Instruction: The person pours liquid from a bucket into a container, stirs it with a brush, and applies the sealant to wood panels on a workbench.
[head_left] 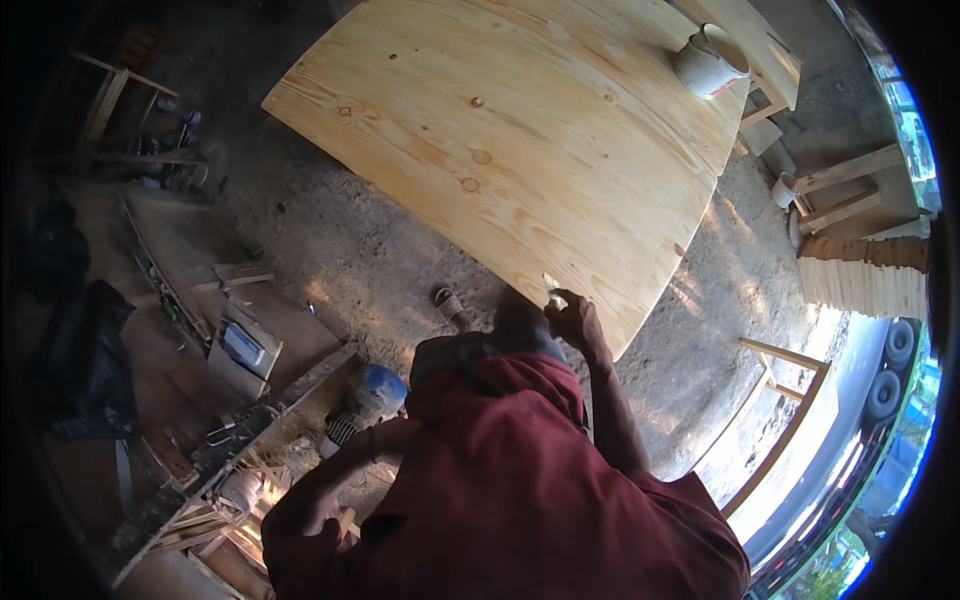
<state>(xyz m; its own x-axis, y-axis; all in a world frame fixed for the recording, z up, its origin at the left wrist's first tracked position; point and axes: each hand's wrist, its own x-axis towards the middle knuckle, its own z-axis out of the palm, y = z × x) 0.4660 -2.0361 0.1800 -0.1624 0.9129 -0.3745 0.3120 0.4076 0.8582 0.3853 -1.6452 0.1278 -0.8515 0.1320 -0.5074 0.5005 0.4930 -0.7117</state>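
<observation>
At the near edge of a large pale wooden panel (pixel 540 130), my right hand (pixel 575 322) is closed around a small paintbrush (pixel 552 287). The brush's light tip points away from me and lies at the panel's surface; whether it touches cannot be made out. Knots and grain show across the wood. My left arm is bent back toward my waist, with a band at the wrist. Against my red shirt, the left hand (pixel 398 437) shows only in part, its fingers hidden.
A whitish bucket (pixel 712 62) stands on the far right of the panel. To the left is a cluttered workbench (pixel 290 390), with a blue-topped motor (pixel 372 392) beside it. Stacked boards (pixel 862 278) and a wooden frame (pixel 775 450) stand at right. My sandalled foot (pixel 452 305) is on the dirt floor.
</observation>
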